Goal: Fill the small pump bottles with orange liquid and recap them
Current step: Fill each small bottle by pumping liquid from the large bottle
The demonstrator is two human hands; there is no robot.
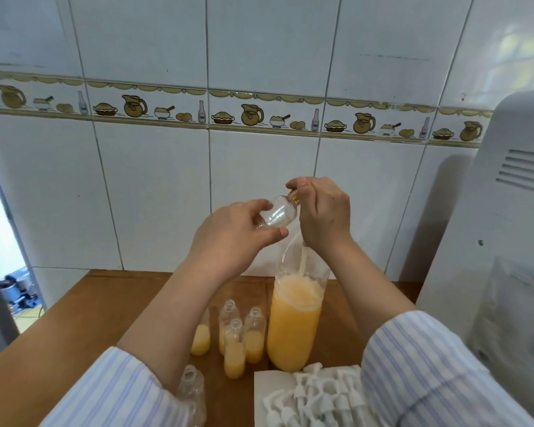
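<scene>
A small clear bottle (278,213) is held tilted, neck up and to the right, above a tall cut-open container of orange liquid (295,322) at a wooden table (111,306). The person's left hand (238,232) wraps around the bottle's base, thumb underneath and fingers on top. The right hand (322,215) is closed at the neck, pinching something there, possibly a cap or a pump fitting; what it is cannot be made out. A pale tube or stream (302,260) runs from below the right hand down into the frothy orange liquid. The held bottle looks nearly empty.

In front of the container stand four uncapped small bottles (235,349), each roughly half full, close together. A further empty bottle (191,386) stands nearer the camera by the left sleeve (117,392). White pump caps (315,399) lie heaped on a white sheet (272,383) at the right.

The risks seem plain enough. The open bottles are crowded under both forearms, so a dropped elbow or a sleeve could topple them and spill the fill. The tall container looks narrow and top-open; a tug on the tube could tip it. Wet fingers on smooth plastic could let the tilted bottle slip. Drips may also land on the clean caps.
</scene>
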